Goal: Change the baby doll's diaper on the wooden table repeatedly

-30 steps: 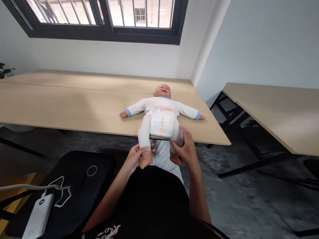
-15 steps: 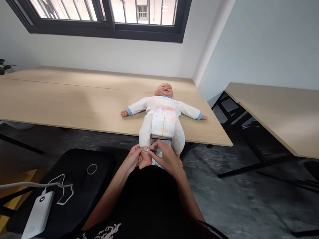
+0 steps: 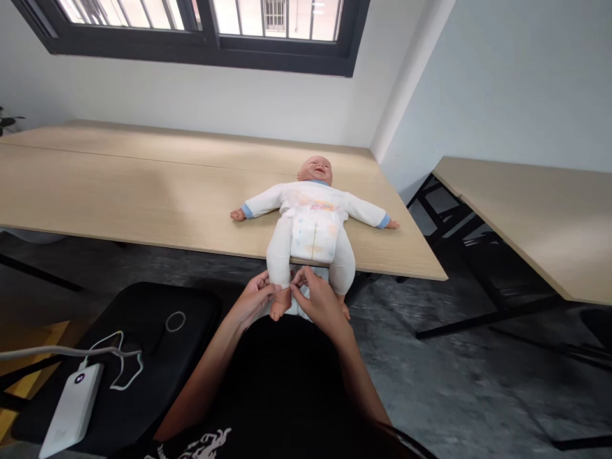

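A baby doll (image 3: 313, 197) lies face up, arms spread, in a white top with blue cuffs. A printed diaper (image 3: 313, 237) is fastened around its hips. Both white cloth legs bend down over the table's front edge. At the ankle of the doll's leg on the left (image 3: 278, 261), my left hand (image 3: 255, 296) pinches the leg's end from the outer side, thumb in front. From the inner side, my right hand (image 3: 315, 296) pinches the same ankle edge between thumb and forefinger. A whitish cloth (image 3: 300, 309) shows partly behind my right hand; its kind is hidden.
The doll rests on a light wooden table (image 3: 143, 197). On my left stands a black chair (image 3: 157, 357) with a white power bank (image 3: 71, 408) and its cable (image 3: 127, 373). A second wooden table (image 3: 535, 223) is at the right, and a window (image 3: 205, 32) is above.
My right fingers have shifted slightly at the ankle, and my left thumb sits a little lower on it. The doll's foot has turned slightly inward. The view has tipped down a little.
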### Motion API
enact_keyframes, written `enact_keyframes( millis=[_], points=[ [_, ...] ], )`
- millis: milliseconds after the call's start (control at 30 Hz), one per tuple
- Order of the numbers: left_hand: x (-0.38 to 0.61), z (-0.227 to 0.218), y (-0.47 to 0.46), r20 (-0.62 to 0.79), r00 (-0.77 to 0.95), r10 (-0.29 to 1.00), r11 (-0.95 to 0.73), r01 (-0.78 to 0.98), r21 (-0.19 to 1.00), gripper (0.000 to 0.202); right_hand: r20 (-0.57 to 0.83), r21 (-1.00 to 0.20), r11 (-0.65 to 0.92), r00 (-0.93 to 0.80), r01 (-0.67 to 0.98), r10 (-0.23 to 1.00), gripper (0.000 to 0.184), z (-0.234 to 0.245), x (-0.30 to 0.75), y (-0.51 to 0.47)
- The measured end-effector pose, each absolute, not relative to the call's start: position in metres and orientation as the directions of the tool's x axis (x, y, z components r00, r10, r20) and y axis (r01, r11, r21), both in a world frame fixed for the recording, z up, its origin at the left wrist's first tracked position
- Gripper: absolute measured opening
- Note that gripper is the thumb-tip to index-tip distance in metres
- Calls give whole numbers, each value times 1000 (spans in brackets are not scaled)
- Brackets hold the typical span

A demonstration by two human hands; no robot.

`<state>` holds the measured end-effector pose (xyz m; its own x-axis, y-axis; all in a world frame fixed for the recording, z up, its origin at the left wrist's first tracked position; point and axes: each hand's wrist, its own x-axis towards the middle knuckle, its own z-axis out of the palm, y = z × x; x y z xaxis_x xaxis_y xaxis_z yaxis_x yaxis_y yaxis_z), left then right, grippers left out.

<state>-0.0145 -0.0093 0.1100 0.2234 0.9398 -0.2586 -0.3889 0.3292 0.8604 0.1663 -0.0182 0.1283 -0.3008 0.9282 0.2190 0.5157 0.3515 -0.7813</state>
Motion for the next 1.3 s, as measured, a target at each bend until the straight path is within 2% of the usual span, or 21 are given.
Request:
enact_keyframes(
  millis=[300, 533, 733, 867, 1067, 1300],
  points=[
    [-12, 118, -10, -224, 196, 955, 279, -330, 902, 40, 268, -672, 388, -281, 631, 921, 5, 123, 156, -23],
    [-9, 114, -10, -203, 161, 966, 247, -335, 909, 45, 269, -683, 366, -248, 633, 931, 13, 119, 147, -24],
    [-7, 114, -11, -205, 153, 967, 246, -337, 909, 47, 281, -694, 364, -232, 621, 931, 11, 114, 144, -24],
    [-6, 113, -11, -222, 138, 965, 259, -403, 878, 44, 276, -756, 363, -237, 545, 931, 7, 116, 151, -21],
    [-4, 102, -11, -269, 216, 939, 343, -502, 794, 47, 188, -811, 339, -337, 477, 923, 4, 127, 176, -14],
    [-7, 93, -13, -265, 301, 916, 378, -428, 821, 48, 177, -812, 333, -341, 479, 923, 6, 127, 181, -15]
  ],
)
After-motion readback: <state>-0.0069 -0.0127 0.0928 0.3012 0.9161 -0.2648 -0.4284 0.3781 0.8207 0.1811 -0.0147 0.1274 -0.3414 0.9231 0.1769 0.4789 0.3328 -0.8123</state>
